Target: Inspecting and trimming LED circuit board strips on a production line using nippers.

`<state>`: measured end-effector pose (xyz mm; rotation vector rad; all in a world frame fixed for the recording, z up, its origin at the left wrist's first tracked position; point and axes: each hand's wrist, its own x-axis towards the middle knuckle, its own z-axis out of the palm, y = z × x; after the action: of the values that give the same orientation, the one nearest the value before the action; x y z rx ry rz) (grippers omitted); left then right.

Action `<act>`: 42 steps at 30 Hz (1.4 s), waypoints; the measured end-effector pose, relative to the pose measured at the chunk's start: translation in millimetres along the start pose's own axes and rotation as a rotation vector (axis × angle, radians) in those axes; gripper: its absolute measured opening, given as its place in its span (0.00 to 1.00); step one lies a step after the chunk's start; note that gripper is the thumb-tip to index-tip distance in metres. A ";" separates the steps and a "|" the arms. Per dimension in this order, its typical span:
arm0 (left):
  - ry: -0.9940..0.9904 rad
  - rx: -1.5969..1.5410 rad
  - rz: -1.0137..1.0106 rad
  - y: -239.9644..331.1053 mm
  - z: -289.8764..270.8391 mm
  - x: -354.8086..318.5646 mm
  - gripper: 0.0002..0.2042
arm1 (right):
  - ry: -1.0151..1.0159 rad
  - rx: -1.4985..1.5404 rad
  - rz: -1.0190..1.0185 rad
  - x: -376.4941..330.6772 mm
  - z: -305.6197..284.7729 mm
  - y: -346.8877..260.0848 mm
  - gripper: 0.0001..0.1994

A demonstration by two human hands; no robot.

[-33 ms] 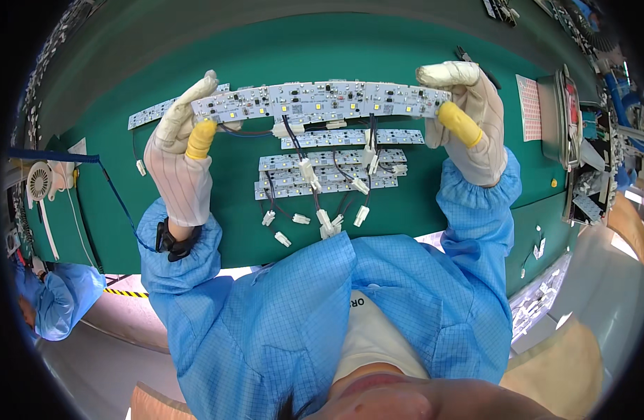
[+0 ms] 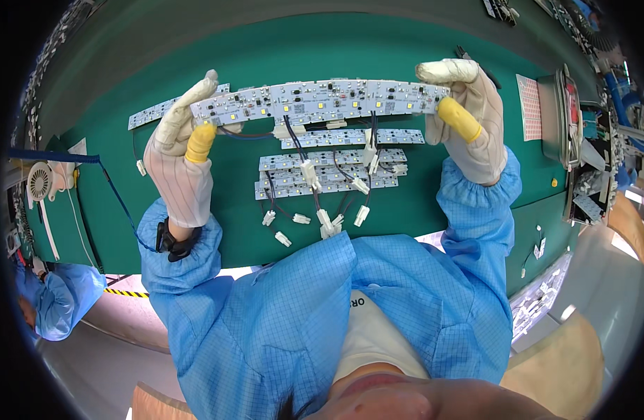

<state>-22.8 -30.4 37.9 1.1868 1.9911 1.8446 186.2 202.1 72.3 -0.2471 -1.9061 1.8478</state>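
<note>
A long, slightly curved white LED circuit board (image 2: 320, 100) is held up level above the bench, spanning between my hands. My left hand (image 2: 184, 129), in a striped white glove with a yellow thumb cot, pinches its left end. At the right end, my right hand (image 2: 467, 112), gloved the same way, grips between yellow-cotted thumb and fingers. Dark wires with white plug connectors (image 2: 309, 173) hang below the board. Several more LED strips (image 2: 336, 159) lie in rows beneath it on the green mat, partly covered. Another LED strip (image 2: 154, 114) lies behind my left hand.
A blue coiled cord (image 2: 115, 187) runs to the black band on my left wrist. At left stands a small white fan (image 2: 39, 180). A metal tin (image 2: 561, 119) and a sheet of red labels (image 2: 529, 108) are at right. A co-worker's blue sleeve (image 2: 70, 297) shows lower left.
The held LED board has turned very slightly, its face showing a little differently. Both hands stay in nearly the same place, still gripping its ends.
</note>
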 end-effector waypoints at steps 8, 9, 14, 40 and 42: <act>-0.082 -0.176 0.046 2.3 -7.7 -5.6 0.26 | 0.024 -0.031 0.093 5.8 0.7 3.9 0.30; -0.142 -0.155 0.198 -0.2 -8.0 1.6 0.25 | 0.013 -0.042 0.088 6.2 0.1 5.3 0.28; -0.193 -0.139 0.419 -7.4 -6.7 5.5 0.24 | 0.058 -0.128 0.127 6.1 0.9 7.0 0.23; -0.087 0.007 0.017 -3.0 -4.0 -7.2 0.21 | -0.001 -0.313 0.024 5.6 -10.2 10.8 0.18; -0.035 0.220 0.001 0.3 -3.5 -8.1 0.19 | 0.082 -0.194 0.117 1.6 -6.0 12.5 0.21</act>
<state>-19.4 -38.3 35.9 1.2673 2.2193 1.6255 185.0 209.1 60.3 -0.5010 -2.0530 1.6964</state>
